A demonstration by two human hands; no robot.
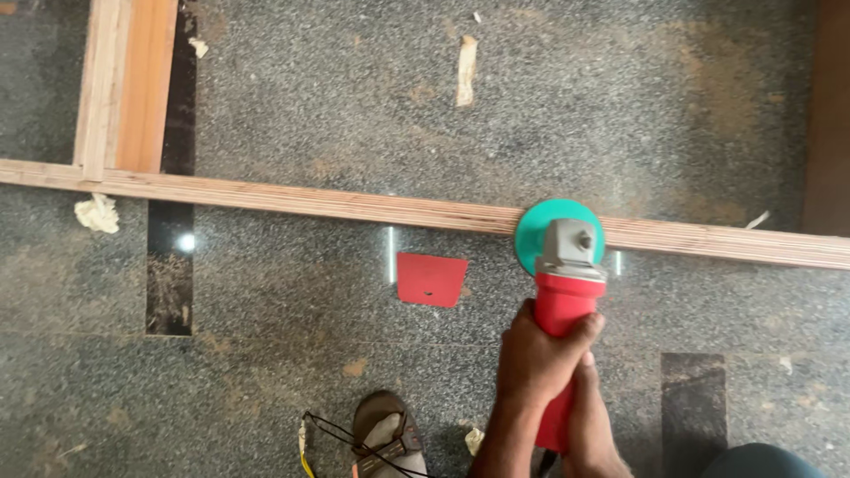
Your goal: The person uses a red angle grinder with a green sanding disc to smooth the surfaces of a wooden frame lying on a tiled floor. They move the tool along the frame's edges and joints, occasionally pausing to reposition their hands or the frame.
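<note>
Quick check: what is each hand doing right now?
Left hand: closed around the body of the red angle grinder.
Right hand: closed on the grinder's rear handle, partly hidden behind the left.

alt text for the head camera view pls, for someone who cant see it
Seen from above, two hands, left hand in front and right hand behind, grip a red angle grinder whose green round disc sits on a long pale wooden strip lying across a speckled grey stone floor. A flat red plastic scraper lies nearby.
</note>
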